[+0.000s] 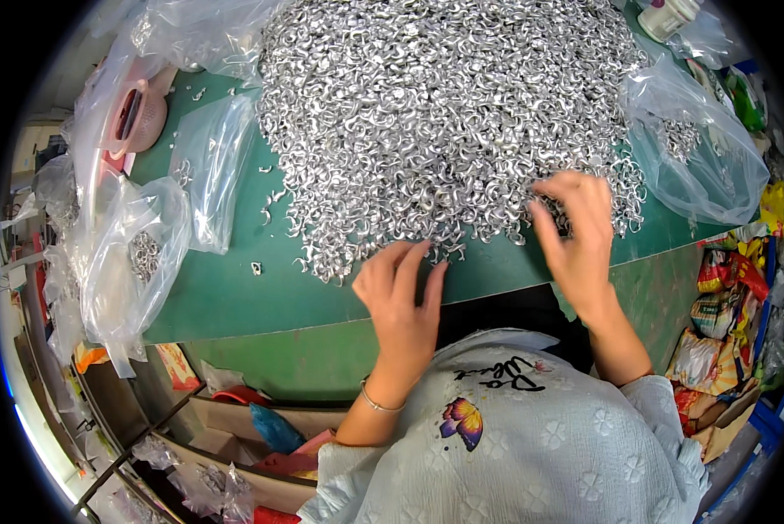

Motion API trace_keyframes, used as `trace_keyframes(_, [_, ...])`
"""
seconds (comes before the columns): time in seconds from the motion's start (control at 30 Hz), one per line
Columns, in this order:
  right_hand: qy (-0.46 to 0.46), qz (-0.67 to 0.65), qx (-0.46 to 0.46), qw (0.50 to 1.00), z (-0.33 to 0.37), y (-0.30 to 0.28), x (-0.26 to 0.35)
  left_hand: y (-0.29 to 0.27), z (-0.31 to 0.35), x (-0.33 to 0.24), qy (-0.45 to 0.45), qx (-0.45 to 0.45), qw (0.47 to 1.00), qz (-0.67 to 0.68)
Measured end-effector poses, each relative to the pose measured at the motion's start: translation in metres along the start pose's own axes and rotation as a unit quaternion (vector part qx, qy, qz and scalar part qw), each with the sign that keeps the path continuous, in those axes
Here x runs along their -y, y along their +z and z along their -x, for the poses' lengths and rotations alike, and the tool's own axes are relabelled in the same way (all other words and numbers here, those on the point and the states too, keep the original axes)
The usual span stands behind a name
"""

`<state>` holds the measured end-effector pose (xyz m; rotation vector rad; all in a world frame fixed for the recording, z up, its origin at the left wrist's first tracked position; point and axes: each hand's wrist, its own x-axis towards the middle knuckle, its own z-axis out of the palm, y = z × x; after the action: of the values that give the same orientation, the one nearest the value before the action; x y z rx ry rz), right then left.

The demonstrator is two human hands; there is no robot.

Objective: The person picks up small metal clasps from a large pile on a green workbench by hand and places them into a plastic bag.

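A broad heap of small curved, hook-like silver metal pieces (444,113) covers much of a green tabletop (261,306). At the heap's near edge, my left hand (396,284) reaches down with its thumb and fingers apart, fingertips among the outermost pieces. To the right, my right hand (577,227) hovers at or touches the heap's near right part. Its fingers are curved, a small gap shows between thumb and forefinger, and they are slightly blurred. I see no piece held in either hand. A bracelet (381,398) circles my left wrist.
Clear plastic bags with metal pieces lie left (139,262) and right (698,148) of the heap. A pink perforated basket (139,118) stands at the far left, a white container (667,16) at the far right. Below the table are an open drawer (226,424) and colourful packages (719,323).
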<state>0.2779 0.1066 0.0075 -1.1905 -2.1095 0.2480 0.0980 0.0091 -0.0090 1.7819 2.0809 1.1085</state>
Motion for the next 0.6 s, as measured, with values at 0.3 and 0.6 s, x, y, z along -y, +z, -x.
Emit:
trace_keyframes(0.3, [-0.071,-0.031,0.163,0.983,0.013,0.024,0.038,-0.003,0.005,0.003,-0.03,0.043,0.998,-0.031])
trace_keyframes(0.6, [-0.056,-0.053,0.141,0.987,0.016,0.015,0.035,-0.008,0.01,0.008,-0.019,0.029,0.999,0.001])
